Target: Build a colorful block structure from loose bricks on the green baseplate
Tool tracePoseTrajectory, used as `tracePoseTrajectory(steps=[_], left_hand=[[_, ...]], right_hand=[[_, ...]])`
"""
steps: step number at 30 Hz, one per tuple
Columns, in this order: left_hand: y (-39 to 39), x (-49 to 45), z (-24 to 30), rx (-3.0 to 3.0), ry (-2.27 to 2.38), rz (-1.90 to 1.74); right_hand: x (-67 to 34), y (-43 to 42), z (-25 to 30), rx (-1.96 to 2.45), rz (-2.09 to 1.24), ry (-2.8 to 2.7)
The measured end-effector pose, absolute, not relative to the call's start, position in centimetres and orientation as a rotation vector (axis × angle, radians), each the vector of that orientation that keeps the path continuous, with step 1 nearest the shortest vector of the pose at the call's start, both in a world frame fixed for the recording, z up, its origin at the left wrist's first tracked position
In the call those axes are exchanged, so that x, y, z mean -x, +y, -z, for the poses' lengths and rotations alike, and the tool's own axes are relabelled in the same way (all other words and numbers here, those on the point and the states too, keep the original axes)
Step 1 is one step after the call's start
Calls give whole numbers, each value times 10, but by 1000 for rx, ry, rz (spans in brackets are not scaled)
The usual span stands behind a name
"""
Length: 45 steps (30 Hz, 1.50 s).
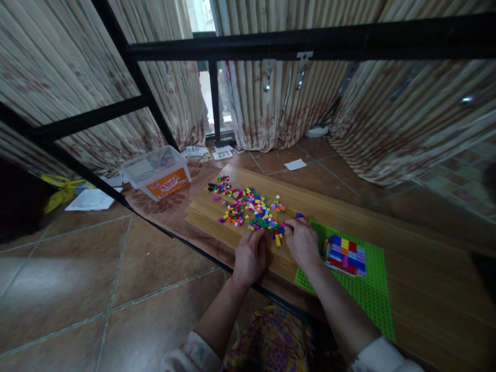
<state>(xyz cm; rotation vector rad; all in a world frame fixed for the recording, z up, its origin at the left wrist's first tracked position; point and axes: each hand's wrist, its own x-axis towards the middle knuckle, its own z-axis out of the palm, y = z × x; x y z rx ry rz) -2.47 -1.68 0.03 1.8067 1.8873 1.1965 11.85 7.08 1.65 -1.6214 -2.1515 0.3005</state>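
Small coloured toy building bricks lie in a loose heap on the wooden board. My left hand rests at the heap's near edge with its fingers curled in; whatever its fingertips hold, if anything, is hidden. My right hand is at the heap's right end, fingers bent and drawn together. A magenta brick shows at its fingertips, though I cannot tell whether it is gripped. Just beyond those fingers is a blue brick. To the right, a multicoloured block of joined bricks stands on a green studded baseplate, partly under my right forearm.
A clear plastic tub with an orange label stands beyond the board's left end on a brown cloth. The wooden board runs to the right. A black metal frame crosses in front of striped curtains. Papers lie on the tiles.
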Motion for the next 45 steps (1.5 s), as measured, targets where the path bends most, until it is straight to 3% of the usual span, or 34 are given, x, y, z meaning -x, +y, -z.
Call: tracePoseTrajectory(steps=[8,15,20,29,36,45], left_hand=[[-15,26,2,-1831,1878,-1196],[-12,33,-1,-1754,1845,-1267],[-33,8,-22,-1657,1703,-1323],[-52,-51,-46,-1543,1221,-1148],[-11,-60,-43,-1631,1238,-1186],[17,-73,-29,-1827,1242,-1294]], right_hand=[[-98,80,-27,1793,-319,-2121],[-101,55,-51,1676,-389,-2068],[-133,-3,-56,1348,-653,-1968],[-195,-48,-50,1436,-1043,-1551],[-225,-43,-48,1504,-813,-1314],[-246,-35,-42,1517,-862,-1082]])
